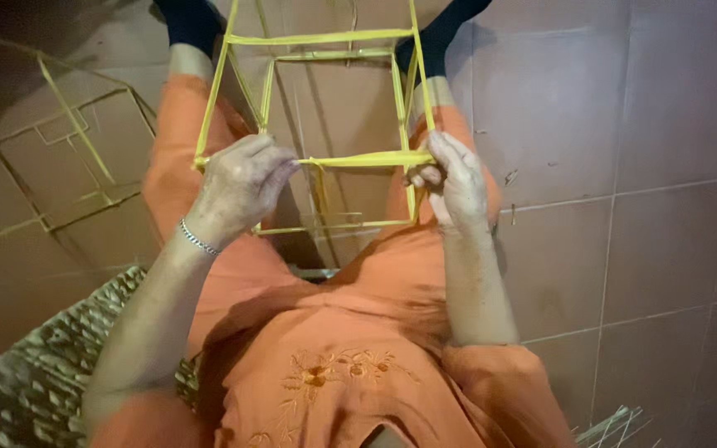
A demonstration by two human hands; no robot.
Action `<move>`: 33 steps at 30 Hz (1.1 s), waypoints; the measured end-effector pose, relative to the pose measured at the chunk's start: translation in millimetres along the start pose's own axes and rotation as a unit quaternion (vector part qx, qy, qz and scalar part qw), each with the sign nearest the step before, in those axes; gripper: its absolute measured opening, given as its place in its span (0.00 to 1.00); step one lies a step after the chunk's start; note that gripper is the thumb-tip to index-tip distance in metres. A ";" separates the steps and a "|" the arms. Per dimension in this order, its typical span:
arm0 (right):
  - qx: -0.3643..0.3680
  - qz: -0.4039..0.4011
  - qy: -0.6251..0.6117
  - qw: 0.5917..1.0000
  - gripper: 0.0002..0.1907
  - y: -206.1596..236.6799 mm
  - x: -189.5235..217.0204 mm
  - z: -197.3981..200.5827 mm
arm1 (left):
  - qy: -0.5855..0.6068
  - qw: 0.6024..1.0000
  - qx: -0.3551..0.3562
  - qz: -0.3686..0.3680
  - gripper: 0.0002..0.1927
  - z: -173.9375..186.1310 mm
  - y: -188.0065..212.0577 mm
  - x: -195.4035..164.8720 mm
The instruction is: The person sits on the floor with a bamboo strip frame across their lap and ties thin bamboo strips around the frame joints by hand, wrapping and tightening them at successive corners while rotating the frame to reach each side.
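Looking down, we list a yellow stick frame (317, 124), box-shaped, held over the lap above orange-clad legs and black socks (188, 23). Our left hand (242, 187) is curled closed, fingers pinching the left end of the frame's near top bar, a silver bracelet (199, 241) on its wrist; our right hand (456, 184) is likewise closed, gripping the right corner of that bar. A second frame (76, 158) lies on the tiled floor (665, 207) to the left, a woven mat (35, 365) near it.

Dim, warm orange cast; deep shadow at 10 o'clock; soft focus overall; wide-angle bending at edges; no glare.
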State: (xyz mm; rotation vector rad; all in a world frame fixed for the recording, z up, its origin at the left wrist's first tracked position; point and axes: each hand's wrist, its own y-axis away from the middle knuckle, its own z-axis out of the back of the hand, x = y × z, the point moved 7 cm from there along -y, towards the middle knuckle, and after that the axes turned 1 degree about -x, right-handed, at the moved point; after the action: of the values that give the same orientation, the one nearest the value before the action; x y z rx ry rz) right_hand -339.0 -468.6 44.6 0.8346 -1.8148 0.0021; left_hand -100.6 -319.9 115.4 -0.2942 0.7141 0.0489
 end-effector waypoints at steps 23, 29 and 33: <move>0.077 0.420 0.556 0.713 0.09 82.3 74.7 -52.3 | 0.093 0.987 0.028 -0.125 0.05 -31.7 -14.9 -86.1; 0.082 0.408 0.572 0.707 0.11 78.8 65.6 -38.0 | 0.093 0.983 0.109 -0.118 0.04 -70.2 -11.5 -78.4; 0.098 0.397 0.544 0.733 0.05 78.3 65.8 -37.7 | 0.234 0.932 0.268 0.068 0.07 -101.9 -20.9 -44.4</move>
State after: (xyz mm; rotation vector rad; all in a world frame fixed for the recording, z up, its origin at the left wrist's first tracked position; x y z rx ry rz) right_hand -360.9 -430.5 144.4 0.0145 -0.8756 1.0411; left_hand -196.1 -366.2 76.5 0.2825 1.1869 -0.0879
